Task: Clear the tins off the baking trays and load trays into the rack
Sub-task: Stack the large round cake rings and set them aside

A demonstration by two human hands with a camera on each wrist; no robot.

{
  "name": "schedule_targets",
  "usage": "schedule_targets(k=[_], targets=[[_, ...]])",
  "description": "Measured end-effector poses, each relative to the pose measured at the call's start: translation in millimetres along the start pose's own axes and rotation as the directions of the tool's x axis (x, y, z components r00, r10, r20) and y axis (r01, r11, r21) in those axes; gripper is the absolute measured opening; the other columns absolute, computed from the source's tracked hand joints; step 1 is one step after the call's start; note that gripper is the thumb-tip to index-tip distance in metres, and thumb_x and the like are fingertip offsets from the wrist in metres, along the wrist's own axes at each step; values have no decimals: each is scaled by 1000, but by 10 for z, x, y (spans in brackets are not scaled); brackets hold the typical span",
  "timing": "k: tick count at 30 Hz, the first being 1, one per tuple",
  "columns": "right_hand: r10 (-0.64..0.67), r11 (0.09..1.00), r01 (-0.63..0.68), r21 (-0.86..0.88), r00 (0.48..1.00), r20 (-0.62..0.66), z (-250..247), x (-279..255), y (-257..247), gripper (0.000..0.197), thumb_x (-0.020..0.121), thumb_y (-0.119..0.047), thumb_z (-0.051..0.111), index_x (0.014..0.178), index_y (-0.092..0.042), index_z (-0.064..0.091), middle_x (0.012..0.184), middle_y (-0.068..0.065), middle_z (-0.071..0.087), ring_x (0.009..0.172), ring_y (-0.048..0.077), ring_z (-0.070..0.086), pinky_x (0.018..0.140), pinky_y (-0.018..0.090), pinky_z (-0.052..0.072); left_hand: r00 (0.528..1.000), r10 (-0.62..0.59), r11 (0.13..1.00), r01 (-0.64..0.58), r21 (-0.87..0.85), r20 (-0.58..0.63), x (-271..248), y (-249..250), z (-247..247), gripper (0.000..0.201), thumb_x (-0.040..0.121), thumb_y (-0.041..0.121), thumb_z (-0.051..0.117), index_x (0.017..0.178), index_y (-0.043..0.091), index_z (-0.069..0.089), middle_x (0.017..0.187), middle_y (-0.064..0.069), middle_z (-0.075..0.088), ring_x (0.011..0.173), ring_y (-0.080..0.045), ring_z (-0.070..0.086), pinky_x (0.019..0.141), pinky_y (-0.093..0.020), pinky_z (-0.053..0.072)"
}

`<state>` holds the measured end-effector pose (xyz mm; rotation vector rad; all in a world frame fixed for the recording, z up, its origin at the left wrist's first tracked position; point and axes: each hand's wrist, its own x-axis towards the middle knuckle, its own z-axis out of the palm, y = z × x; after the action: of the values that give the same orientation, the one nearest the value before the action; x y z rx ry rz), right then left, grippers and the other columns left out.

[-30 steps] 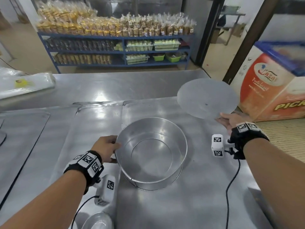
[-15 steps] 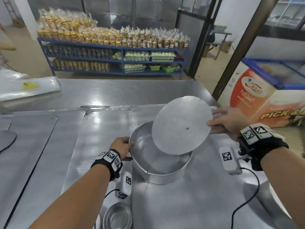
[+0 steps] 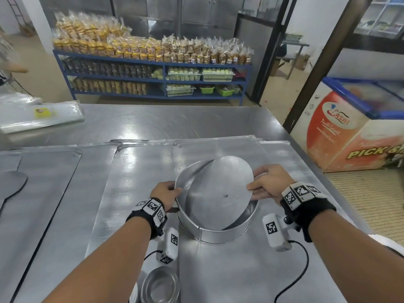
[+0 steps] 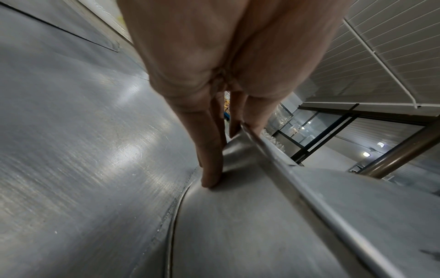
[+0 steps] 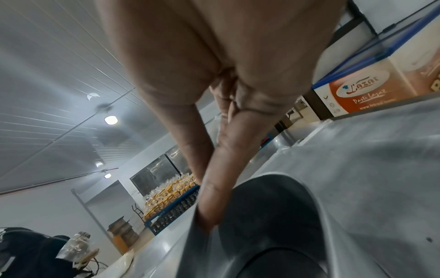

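A round metal cake tin [image 3: 215,234] stands on a flat baking tray [image 3: 135,193] on the steel table. A loose metal disc [image 3: 218,193] leans tilted inside it, its low edge toward me and its far edge above the rim. My left hand [image 3: 168,191] grips the tin's left rim. In the left wrist view the fingers [image 4: 210,169] lie against the outer wall [image 4: 262,235] with the thumb over the rim. My right hand [image 3: 262,185] pinches the disc's right edge. The right wrist view shows my right hand [image 5: 204,216] holding a thin metal edge.
A small metal tin [image 3: 160,285] sits near the front edge by my left forearm. More flat trays [image 3: 43,193] lie to the left. Wrapped plastic sheets [image 3: 39,117] rest at the far left. A chest freezer [image 3: 349,127] stands to the right, and blue shelving [image 3: 153,79] stands beyond.
My right hand has carried the disc from the right side of the table over the tin and lowered it in at a tilt. My left hand has stayed on the rim.
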<state>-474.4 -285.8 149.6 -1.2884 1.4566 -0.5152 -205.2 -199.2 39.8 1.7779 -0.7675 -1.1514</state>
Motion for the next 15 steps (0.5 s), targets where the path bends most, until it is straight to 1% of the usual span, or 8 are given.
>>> schedule_targets(k=[3, 6, 8, 9, 11, 12, 13, 15], targets=[[57, 997, -57, -42, 998, -15, 101, 108, 106, 35, 73, 22, 68, 103, 7, 59, 88, 30, 67, 68, 39, 72, 61, 49, 61, 1000, 3, 1000, -3, 8, -9, -10, -5, 11, 17, 98, 11, 57, 105, 14, 72, 81, -7, 64, 71, -23, 61, 66, -44, 63], [91, 986, -100, -131, 993, -72, 147, 180, 206, 38, 67, 17, 76, 99, 4, 61, 81, 24, 70, 65, 36, 72, 63, 50, 61, 1000, 3, 1000, -3, 26, -8, -12, -29, 3, 19, 98, 12, 56, 109, 13, 72, 86, -7, 65, 71, -23, 60, 66, -46, 63], [98, 962, -125, -242, 988, -121, 150, 212, 251, 40, 55, 8, 86, 89, 2, 66, 74, 21, 72, 61, 33, 73, 64, 47, 62, 1000, 4, 999, -4, 43, -13, -24, -36, -5, 18, 98, 12, 56, 108, 13, 71, 87, -8, 64, 71, -22, 60, 66, -45, 63], [85, 935, -128, -330, 986, -142, 152, 222, 252, 42, 47, 1, 91, 81, 0, 68, 70, 18, 73, 59, 31, 73, 63, 43, 62, 1000, 5, 999, -4, 50, -14, -23, -40, -8, 18, 97, 12, 56, 106, 13, 72, 86, -8, 63, 71, -22, 59, 66, -45, 63], [48, 835, -132, -534, 985, -168, 153, 266, 231, 49, 32, -19, 95, 71, -6, 69, 67, 10, 72, 56, 22, 71, 58, 33, 61, 1000, 5, 998, -4, 58, -15, -26, -35, -6, 17, 96, 11, 56, 101, 13, 72, 82, -7, 61, 72, -22, 58, 67, -45, 63], [27, 785, -134, -604, 983, -183, 159, 288, 214, 53, 27, -27, 95, 69, -9, 68, 69, 8, 72, 57, 20, 70, 57, 30, 60, 1000, 7, 998, -6, 63, -13, -30, -27, -4, 16, 96, 12, 56, 100, 14, 72, 80, -6, 60, 73, -22, 57, 67, -45, 63], [8, 752, -133, -645, 981, -192, 172, 299, 187, 55, 27, -30, 96, 69, -10, 67, 70, 7, 71, 60, 19, 70, 58, 29, 59, 1000, 8, 998, -7, 68, -13, -29, -23, -3, 16, 96, 12, 57, 99, 14, 72, 78, -5, 58, 73, -22, 56, 67, -45, 63], [-14, 714, -127, -688, 980, -196, 194, 288, 134, 56, 30, -29, 98, 70, -11, 63, 74, 6, 71, 67, 20, 71, 61, 29, 58, 1000, 9, 997, -8, 82, -11, -35, -14, -5, 16, 97, 13, 56, 101, 15, 72, 78, -4, 58, 73, -23, 56, 68, -45, 63]])
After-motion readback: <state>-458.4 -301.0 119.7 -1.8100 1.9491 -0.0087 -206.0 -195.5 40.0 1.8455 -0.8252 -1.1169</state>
